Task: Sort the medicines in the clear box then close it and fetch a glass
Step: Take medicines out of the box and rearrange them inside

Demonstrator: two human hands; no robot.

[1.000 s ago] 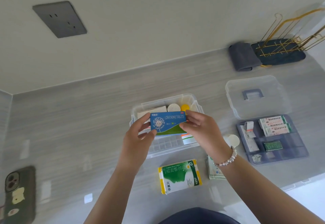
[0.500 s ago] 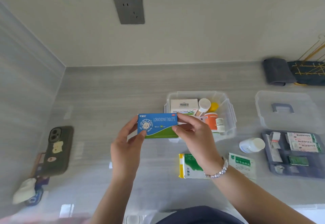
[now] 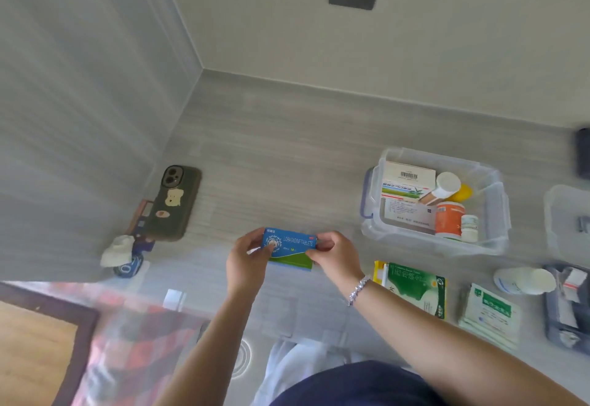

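Both hands, left hand and right hand, pinched the flat blue-and-green cardboard tablet carton by its short ends, well left of the clear plastic box.

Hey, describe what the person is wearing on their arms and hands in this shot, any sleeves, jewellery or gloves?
Both forearms are bare, with no sleeves in view and no gloves. The right hand has a silvery beaded bracelet around its wrist. The left hand shows no ring, watch or band on its visible side. Dark navy clothing shows at the bottom edge.
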